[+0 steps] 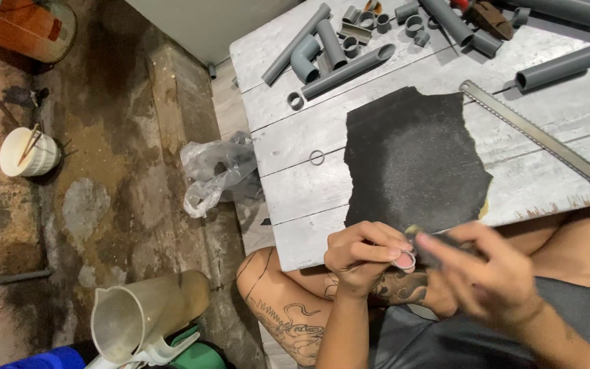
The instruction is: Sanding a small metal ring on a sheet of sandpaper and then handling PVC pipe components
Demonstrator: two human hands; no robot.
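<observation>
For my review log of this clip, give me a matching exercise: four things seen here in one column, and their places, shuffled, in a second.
Things:
1. black sandpaper sheet
2. small pipe ring
3. white bucket with sticks
4. metal saw blade

Places:
A. on the stained floor, far left
B. pinched in the left hand, near the right hand
C. flat in the middle of the grey plank table
D. lying slantwise on the table, right of the black sheet

Pairs: 1-C, 2-B, 3-A, 4-D
</observation>
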